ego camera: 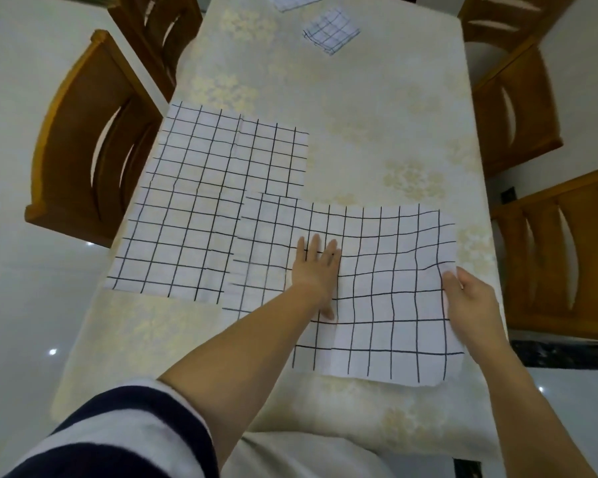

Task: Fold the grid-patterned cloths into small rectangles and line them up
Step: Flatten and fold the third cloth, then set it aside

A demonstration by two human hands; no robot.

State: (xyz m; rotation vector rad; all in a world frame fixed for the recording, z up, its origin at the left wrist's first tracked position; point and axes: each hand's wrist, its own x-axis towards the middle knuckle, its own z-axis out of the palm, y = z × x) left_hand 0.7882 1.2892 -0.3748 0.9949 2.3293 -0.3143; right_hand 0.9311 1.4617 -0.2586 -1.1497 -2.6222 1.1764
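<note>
The left hand (315, 270) is lying flat with fingers straight and close together, pressing on the middle of a white fabric cloth with a black grid (387, 305). This cloth is spreading over the pale floral-patterned table (377, 115) between both hands. The right hand (470, 298) is pinching the cloth's right edge, fingers curled round it. Left of the left hand, a second flat gridded cloth (201, 201) is lying, its edge overlapped by the first. Far beyond the fingertips, a small folded gridded square (330, 31) and another folded gridded piece (296, 1) are sitting.
</note>
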